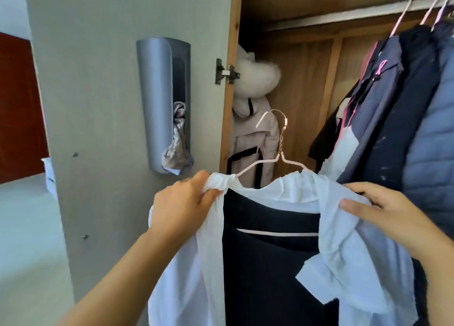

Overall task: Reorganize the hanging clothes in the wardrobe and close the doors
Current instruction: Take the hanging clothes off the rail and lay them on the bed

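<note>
Wardrobe (307, 63) is open, door (118, 104) swung wide to the left. Rail (344, 12) has lots of bare room on its left; dark coats (405, 109) bunch at the right end. Grey holder (157, 104) on door has crumpled bags in it. White shirt (282, 193) on wire hanger (280, 151) is off the rail, out front. Left hand (181, 208) grips one shoulder, right hand (383, 205) pinches the other.

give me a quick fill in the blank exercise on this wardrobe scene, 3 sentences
1. Both hands, the left hand and the right hand, grip a ____ garment draped on a wire hanger.
2. The hanger's hook is ____ the rail, held in the air.
3. The grey dispenser is fixed to the wardrobe ____.

Missing words: white; off; door
</note>
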The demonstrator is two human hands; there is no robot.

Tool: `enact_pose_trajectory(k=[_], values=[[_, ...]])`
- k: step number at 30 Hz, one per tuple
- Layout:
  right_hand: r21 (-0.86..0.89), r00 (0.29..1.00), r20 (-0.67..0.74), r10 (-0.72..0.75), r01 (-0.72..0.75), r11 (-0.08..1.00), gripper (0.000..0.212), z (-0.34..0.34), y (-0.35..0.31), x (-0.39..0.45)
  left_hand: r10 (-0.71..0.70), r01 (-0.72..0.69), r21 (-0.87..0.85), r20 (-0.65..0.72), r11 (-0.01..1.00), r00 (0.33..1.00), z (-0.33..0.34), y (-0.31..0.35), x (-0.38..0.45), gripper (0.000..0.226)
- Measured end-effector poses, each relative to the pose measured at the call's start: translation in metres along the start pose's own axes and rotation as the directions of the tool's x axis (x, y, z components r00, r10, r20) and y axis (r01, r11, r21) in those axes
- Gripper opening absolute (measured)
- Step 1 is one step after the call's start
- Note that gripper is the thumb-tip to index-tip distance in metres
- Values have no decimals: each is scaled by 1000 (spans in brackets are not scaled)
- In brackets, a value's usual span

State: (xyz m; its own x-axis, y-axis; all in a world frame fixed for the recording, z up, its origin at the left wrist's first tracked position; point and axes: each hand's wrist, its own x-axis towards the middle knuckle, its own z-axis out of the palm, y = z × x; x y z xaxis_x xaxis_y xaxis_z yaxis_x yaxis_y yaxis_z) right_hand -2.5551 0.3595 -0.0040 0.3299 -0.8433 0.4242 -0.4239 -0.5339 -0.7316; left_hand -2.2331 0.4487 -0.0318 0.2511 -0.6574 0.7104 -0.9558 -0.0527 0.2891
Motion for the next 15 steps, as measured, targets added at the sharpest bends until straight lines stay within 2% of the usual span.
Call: enact_pose_trajectory(k=[4,7,13,15], values=[[-76,997,62,-54,59,995,7,51,-1,-7,-36,39,59,-46,998,998,-24,-37,-51,39],[-12,991,85,-101,102,995,11,88,-11,-16,-31,39,95,-86,995,996,-43,-71,-82,41],[144,976,172,-131,107,984,19,168,-50,-29,-154,167,73,-161,983,975,-94,-136,-127,30],[156,974,179,-141,114,981,22,196,-65,-34,-193,209,84,-160,974,968,-114,-159,-142,35]])
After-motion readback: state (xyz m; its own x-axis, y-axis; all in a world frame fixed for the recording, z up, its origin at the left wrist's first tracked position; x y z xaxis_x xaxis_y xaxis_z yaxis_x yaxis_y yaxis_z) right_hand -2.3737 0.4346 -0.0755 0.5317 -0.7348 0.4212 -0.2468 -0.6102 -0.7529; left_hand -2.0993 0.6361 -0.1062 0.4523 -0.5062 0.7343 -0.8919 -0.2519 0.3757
